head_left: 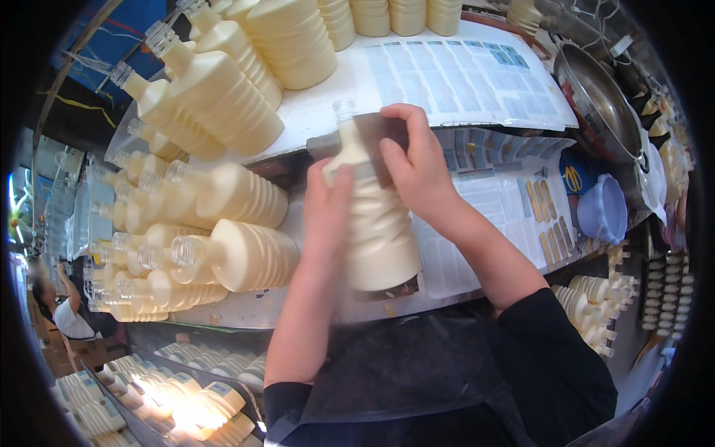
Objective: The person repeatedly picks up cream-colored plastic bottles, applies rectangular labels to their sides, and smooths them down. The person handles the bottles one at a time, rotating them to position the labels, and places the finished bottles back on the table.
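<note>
A cream-coloured bottle (382,249) with wavy ridged sides and a clear threaded neck stands upright in front of me. My left hand (326,216), smeared by motion, lies along the bottle's left side with its thumb on the front. Between the thumb and fingers of my right hand (421,167) is a thin dark brown sheet (370,141), pressed to the bottle's upper right side. Dark brown material also shows behind the bottle near my left fingertips; whether it is the same piece, I cannot tell.
Many similar bottles lie on their sides to the left (257,257), and others stand on a raised white shelf (313,112). Label sheets (454,74) lie there and below. At right are a wide metal pan (599,82) and a lilac bucket (602,208). Another person (71,316) is far left.
</note>
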Demonstrator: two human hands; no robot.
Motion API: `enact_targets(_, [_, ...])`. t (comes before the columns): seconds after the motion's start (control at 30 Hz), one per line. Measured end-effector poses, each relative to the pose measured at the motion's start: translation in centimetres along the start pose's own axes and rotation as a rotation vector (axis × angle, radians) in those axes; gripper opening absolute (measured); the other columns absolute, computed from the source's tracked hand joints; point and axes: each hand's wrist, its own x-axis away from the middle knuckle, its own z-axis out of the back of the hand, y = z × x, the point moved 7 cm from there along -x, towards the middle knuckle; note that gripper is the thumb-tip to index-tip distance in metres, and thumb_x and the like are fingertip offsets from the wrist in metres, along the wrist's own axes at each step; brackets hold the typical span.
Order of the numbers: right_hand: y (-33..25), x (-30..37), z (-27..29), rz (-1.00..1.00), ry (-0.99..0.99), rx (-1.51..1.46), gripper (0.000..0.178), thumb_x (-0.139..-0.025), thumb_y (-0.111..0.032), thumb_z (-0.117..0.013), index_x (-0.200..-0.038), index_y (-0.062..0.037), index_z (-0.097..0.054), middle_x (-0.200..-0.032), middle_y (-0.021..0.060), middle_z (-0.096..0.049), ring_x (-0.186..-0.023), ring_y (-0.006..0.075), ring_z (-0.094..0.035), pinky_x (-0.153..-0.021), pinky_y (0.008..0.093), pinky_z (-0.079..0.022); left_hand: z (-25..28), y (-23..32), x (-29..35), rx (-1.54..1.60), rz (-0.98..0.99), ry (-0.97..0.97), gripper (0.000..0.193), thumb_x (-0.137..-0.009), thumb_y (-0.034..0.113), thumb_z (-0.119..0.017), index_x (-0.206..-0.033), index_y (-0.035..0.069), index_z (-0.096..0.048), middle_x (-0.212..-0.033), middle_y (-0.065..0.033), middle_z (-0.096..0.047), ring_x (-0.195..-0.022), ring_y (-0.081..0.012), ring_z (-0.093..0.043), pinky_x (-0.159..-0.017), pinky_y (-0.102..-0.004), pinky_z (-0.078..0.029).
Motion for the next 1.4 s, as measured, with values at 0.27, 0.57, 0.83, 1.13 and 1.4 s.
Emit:
enact_targets(0.27, [4.9, 0.3, 3.1, -0.25, 0.039, -0.496, 0.034, -0.096, -0.009, -0.064, -0.13, -0.0013, -0.061, -0.121, 0.0088, -0.068, -0.109, 0.015, -0.062, -0.095, 0.03, -0.05, 0.6, 0.9, 0.5, -0.091, -0.073, 0.098, 0.052, -0.101, 0.038, -0.062, -0.137, 0.002, -0.05, -0.124, -0.0162, -0.065, -0.107, -0.0216, -0.063, -0.096, -0.0354, -0.05])
enact_targets(0.57, [6.4, 2.0, -0.4, -0.464, -0.275, -0.34, 0.038, -0.102, -0.031, -0.065, -0.124, 0.0001, -0.065, -0.108, 0.0051, -0.07, -0.097, 0.0083, -0.063, -0.084, 0.0251, -0.052, -0.7, 2.6, 1.1, -0.042, -0.041, 0.05, 0.046, -0.101, 0.031, -0.063, -0.133, 0.002, -0.051, -0.12, -0.0122, -0.064, -0.104, -0.0165, -0.062, -0.092, -0.0319, -0.051])
enact_targets(0.83, [7.0, 2.2, -0.9, -0.501, -0.28, -0.534, 0.039, -0.102, -0.029, -0.067, -0.127, 0.0015, -0.067, -0.11, 0.0053, -0.072, -0.099, 0.009, -0.065, -0.087, 0.0259, -0.053, -0.6, 2.4, 1.2, 0.05, -0.079, 0.027, 0.04, -0.114, 0.031, -0.038, -0.136, 0.001, -0.052, -0.124, -0.0116, -0.063, -0.113, -0.0187, -0.061, -0.1, -0.0354, -0.051])
enact_targets(1.13, [6.8, 2.2, -1.0, -0.444, -0.246, -0.479, 0.036, -0.102, -0.028, -0.067, -0.123, 0.0012, -0.07, -0.11, 0.0051, -0.073, -0.099, 0.0082, -0.065, -0.089, 0.0253, -0.052, -0.3, 1.7, 0.8, 0.078, -0.036, 0.02, 0.043, -0.114, 0.03, -0.034, -0.138, 0.0, -0.052, -0.127, -0.0131, -0.063, -0.115, -0.0204, -0.062, -0.102, -0.0365, -0.051])
enact_targets(1.4, [3.9, -0.7, 3.5, -0.452, 0.051, -0.643, 0.028, -0.1, -0.016, -0.059, -0.122, 0.0002, -0.064, -0.107, 0.0066, -0.07, -0.098, 0.014, -0.066, -0.087, 0.0274, -0.053, 0.5, 4.2, 4.8, -0.706, -0.52, 0.173, 0.06, -0.101, 0.03, -0.054, -0.152, 0.002, -0.044, -0.146, -0.0242, -0.05, -0.136, -0.037, -0.046, -0.118, -0.0465, -0.032])
